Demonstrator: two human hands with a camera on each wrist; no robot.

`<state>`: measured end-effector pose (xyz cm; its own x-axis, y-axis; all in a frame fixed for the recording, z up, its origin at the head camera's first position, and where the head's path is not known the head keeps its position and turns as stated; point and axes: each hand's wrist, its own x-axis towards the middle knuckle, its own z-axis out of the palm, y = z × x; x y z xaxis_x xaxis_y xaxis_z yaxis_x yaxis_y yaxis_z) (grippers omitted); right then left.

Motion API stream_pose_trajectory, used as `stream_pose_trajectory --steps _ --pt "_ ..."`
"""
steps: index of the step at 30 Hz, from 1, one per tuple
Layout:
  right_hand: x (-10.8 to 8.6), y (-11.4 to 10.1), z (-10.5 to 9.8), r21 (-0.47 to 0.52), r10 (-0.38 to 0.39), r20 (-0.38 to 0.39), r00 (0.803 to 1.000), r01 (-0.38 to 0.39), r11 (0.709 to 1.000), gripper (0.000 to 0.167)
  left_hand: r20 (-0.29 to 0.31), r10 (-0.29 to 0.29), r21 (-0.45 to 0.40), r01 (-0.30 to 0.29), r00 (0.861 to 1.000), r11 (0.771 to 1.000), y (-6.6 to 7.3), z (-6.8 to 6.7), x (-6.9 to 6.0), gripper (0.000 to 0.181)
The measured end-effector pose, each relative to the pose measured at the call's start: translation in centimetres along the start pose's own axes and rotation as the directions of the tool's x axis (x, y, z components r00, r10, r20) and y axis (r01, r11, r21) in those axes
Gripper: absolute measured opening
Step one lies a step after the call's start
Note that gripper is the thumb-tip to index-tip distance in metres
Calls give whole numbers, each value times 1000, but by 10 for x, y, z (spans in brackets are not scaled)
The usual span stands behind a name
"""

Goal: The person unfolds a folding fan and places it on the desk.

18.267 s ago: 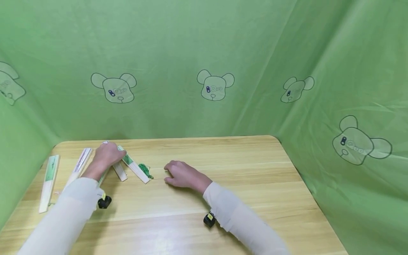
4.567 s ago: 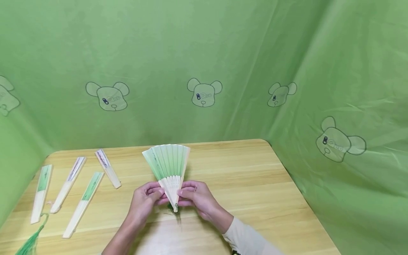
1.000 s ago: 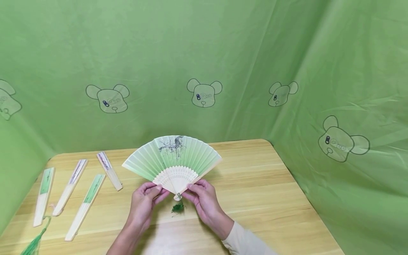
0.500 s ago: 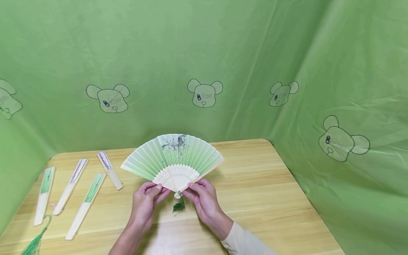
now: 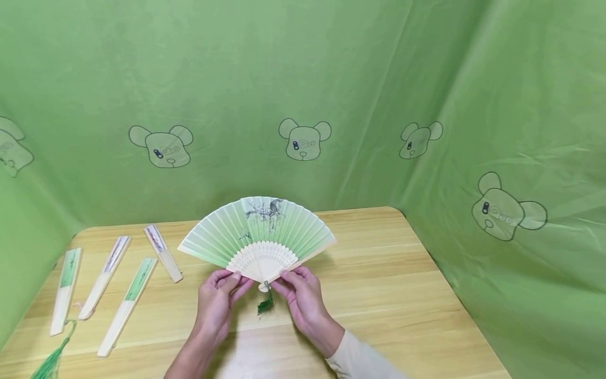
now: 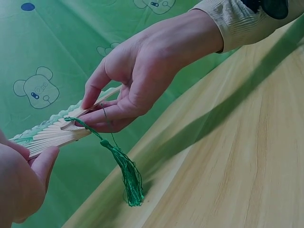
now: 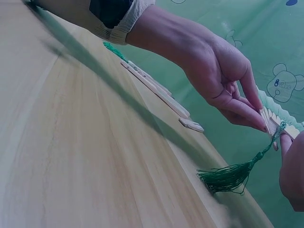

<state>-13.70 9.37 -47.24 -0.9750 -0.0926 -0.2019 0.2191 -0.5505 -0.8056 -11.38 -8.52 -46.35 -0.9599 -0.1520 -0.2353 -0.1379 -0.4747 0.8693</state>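
A folding fan (image 5: 260, 229), green fading to white with a dark branch print, is spread wide above the middle of the table. My left hand (image 5: 215, 308) pinches its left outer rib between thumb and fingers. On the other side, my right hand (image 5: 305, 302) pinches the right outer rib. The dark green tassel (image 5: 266, 302) hangs from the pivot between both hands. In the left wrist view the fan's pale ribs (image 6: 54, 138) show almost edge-on, and the tassel (image 6: 126, 175) dangles over the table.
At the left of the wooden table (image 5: 388, 295) lie several folded fans: a green one (image 5: 66, 289), a purple-printed one (image 5: 105, 276), another green one (image 5: 128, 305) and a purple-printed one (image 5: 163, 252). A green tassel (image 5: 49, 360) lies at the front left. Green cloth walls (image 5: 236, 95) enclose the table.
Since 18.3 s ago the fan has come into both hands, and since 4.6 s ago it has spread from a narrow wedge. Over the last second it has opened slightly and risen a little.
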Motion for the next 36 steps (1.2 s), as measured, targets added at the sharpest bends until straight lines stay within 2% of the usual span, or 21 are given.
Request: stream_pose_trajectory --steps 11,21,31,36 --pt "-1 2 1 22 -3 -22 1000 3 1000 34 -10 8 -7 -8 1000 1000 -1 3 -2 29" --pt "0 1 2 55 -15 -35 999 17 998 33 -38 30 -57 -32 999 998 -3 7 -1 27" --pt "1 1 3 63 -22 -61 998 26 998 28 -50 44 -70 -48 998 996 -3 11 -1 25" --pt "2 2 4 67 -28 -59 998 32 997 32 -56 57 -84 -62 997 995 -4 13 -2 25"
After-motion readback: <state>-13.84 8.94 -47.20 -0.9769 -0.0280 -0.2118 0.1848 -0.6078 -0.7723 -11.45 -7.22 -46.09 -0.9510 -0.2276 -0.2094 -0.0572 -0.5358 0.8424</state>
